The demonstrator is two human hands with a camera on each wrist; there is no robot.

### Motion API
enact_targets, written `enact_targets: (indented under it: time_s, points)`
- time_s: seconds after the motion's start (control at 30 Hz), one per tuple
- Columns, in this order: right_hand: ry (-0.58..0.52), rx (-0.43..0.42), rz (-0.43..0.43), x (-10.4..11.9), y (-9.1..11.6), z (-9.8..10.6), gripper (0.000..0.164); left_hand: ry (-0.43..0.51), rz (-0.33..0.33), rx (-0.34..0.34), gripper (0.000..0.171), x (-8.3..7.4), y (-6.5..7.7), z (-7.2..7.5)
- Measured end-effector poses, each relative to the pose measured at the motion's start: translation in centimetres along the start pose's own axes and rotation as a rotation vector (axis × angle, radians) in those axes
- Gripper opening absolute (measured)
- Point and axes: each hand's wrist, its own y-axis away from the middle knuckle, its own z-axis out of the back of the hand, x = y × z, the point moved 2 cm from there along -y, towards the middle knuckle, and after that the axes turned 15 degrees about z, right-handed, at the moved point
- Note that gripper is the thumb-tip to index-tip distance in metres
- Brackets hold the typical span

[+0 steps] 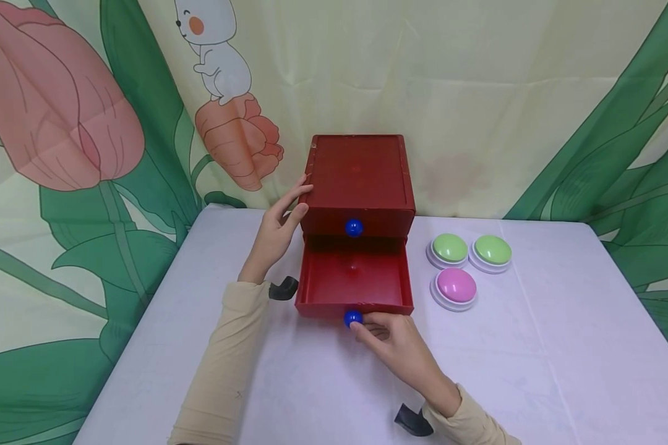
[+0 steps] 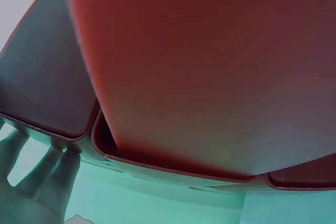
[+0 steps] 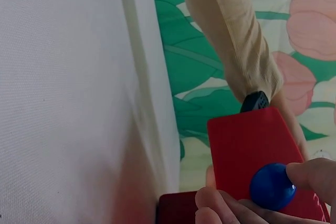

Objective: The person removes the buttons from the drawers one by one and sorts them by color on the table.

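A dark red drawer cabinet [image 1: 357,170] stands at the back of the table, its upper drawer closed behind a blue knob [image 1: 354,228]. The lower drawer [image 1: 353,278] is pulled out, and nothing lies inside it. My right hand [image 1: 392,343] pinches the lower blue knob [image 1: 353,318] between thumb and fingers; the right wrist view shows the thumb against this knob [image 3: 272,187]. With fingers extended, my left hand [image 1: 278,228] rests against the cabinet's left side. In the left wrist view, its fingers [image 2: 60,179] touch the cabinet's edge, and the drawer fills most of the picture.
Right of the cabinet sit two green push buttons [image 1: 450,248] and a pink push button [image 1: 456,285] on white bases. A printed cloth backdrop [image 1: 451,111] hangs behind the white table [image 1: 534,346]. Black wrist-worn pieces [image 1: 414,421] show beside both sleeves.
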Motion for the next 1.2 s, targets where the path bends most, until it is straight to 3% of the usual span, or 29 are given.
enact_targets:
  time_s: [1.2]
  points:
    - [0.015,-0.047,0.031,-0.8,-1.9,0.5,0.021,0.002,0.006,-0.004,0.042,0.1,-0.1,0.0]
